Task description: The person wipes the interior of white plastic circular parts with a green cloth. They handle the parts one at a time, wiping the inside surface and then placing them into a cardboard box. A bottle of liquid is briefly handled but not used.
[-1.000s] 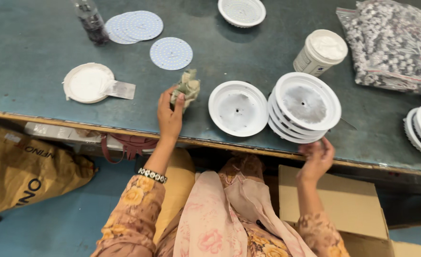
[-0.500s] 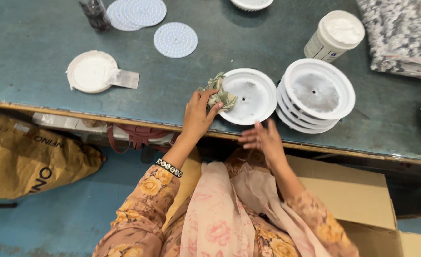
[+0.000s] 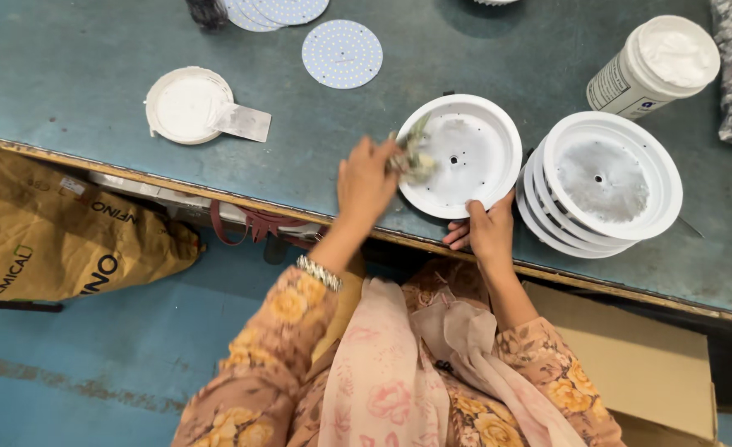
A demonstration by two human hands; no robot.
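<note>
Left hand point(image 3: 366, 184) has its fingers clamped on a rag point(image 3: 413, 156) inside the dish point(image 3: 460, 156), right hand point(image 3: 488, 234) pinching its near rim, so a hard wipe might shove it off the worktop point(image 3: 93, 99).

An assembly workshop: stacked white lamp housings point(image 3: 602, 186) and round LED boards point(image 3: 342, 54) on a worn workbench point(image 3: 68, 91)

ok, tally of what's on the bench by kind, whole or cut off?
White round housings: 1 single under the hands, plus a stack whose count can't be read
Perforated round discs: 1 alone, at least 2 overlapping at the top edge
White tub: 1
White lid: 1
Rag, in the left hand: 1
Total: at least 8
</note>
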